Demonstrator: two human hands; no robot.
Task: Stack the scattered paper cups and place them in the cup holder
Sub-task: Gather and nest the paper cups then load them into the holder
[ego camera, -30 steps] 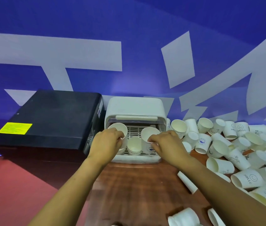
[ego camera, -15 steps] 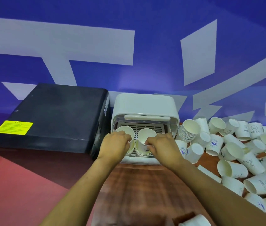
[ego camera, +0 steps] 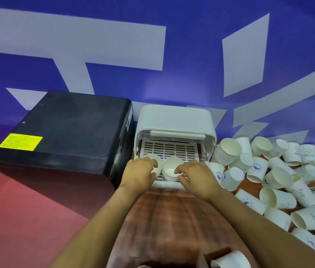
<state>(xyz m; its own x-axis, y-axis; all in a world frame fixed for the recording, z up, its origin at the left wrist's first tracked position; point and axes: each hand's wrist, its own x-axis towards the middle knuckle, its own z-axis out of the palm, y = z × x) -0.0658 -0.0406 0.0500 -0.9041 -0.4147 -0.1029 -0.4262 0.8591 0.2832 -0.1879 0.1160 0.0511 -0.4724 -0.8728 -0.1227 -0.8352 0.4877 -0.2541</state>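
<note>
A white cup holder box (ego camera: 176,120) with a slatted tray stands at the back of the wooden table. Two stacks of paper cups sit at its front edge. My left hand (ego camera: 138,174) grips the left stack (ego camera: 155,163) by its rim. My right hand (ego camera: 196,176) pinches the rim of the middle stack (ego camera: 171,167), fingers curled round its right side. Both stacks sit low in the tray. Several loose white paper cups (ego camera: 280,178) lie scattered to the right, some printed with HELLO.
A large black box (ego camera: 71,130) with a yellow label stands close to the left of the holder. A tilted stack of cups (ego camera: 226,151) leans beside the holder's right wall. One cup (ego camera: 230,260) lies near the bottom edge. Blue wall behind.
Both hands have lowered the cups they held onto the stacks in the tray. The camera has moved closer and shifted left.
</note>
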